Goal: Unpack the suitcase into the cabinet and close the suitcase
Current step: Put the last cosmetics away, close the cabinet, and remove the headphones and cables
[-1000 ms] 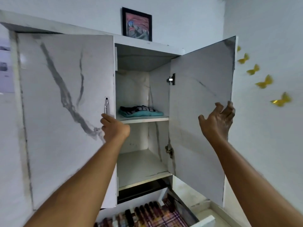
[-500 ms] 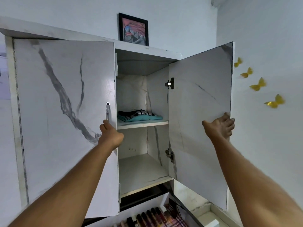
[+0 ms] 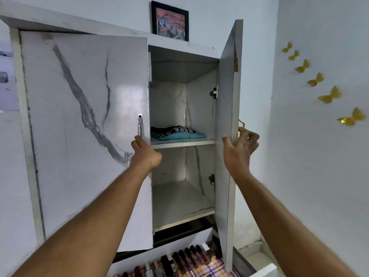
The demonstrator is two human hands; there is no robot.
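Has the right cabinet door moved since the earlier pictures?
Yes. The right door has swung toward closing: earlier its broad inner face showed; now it shows nearly edge-on beside the shelf, held by the right hand.

Open gap between cabinet doors (image 3: 225,120)

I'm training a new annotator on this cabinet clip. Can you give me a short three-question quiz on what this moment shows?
1. True or false: the lower shelf of the cabinet holds folded clothes.
2. Multiple choice: the right hand is holding
A. the edge of the right door
B. the framed picture
C. the handle of the left door
3. Fill in: the left hand is at the lower end of the left door's ____.

Key
1. False; the folded clothes lie on the upper shelf.
2. A
3. handle
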